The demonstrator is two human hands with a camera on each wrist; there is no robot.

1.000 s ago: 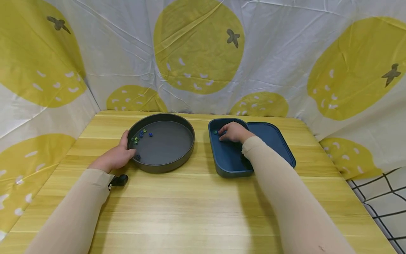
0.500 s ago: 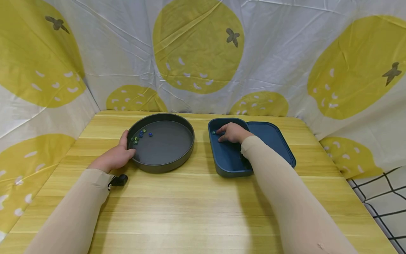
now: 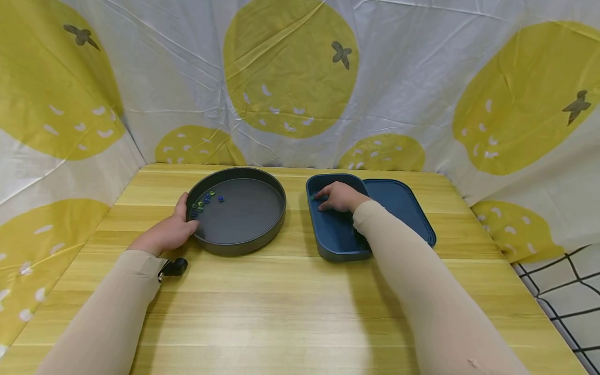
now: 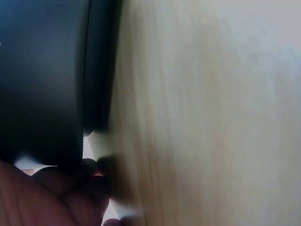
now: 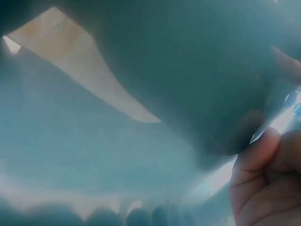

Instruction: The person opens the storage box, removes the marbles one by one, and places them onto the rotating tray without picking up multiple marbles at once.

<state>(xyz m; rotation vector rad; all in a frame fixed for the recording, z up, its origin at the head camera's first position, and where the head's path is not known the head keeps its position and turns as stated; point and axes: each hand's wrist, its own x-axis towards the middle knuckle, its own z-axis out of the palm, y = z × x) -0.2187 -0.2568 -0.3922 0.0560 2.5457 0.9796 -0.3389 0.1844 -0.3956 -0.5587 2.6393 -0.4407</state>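
My left hand (image 3: 167, 232) grips the left rim of a round dark-grey pan (image 3: 244, 242), its thumb over the edge and its fingers along the outside. Several small blue and green marbles (image 3: 207, 199) lie inside the pan, bunched near its left wall. In the left wrist view, curled fingers (image 4: 75, 197) show at the pan's lower edge. My right hand (image 3: 343, 197) reaches into a blue rectangular container (image 3: 335, 237), index finger and thumb apart. A green marble (image 3: 313, 198) is by its fingertips at the left wall. Bluish marbles (image 5: 292, 100) appear beyond the fingers in the right wrist view.
A flat blue lid (image 3: 398, 205) lies right of the container, partly behind it and the right sleeve. Everything stands on a wooden table (image 3: 262, 312). A lemon-patterned cloth (image 3: 290, 78) hangs behind and at the sides. A black wire grid (image 3: 572, 291) stands at the right.
My right hand has edged slightly left toward the container's wall, where the green marble has shifted left. In the pan, a blue marble has rolled from beside my left thumb up to the others.
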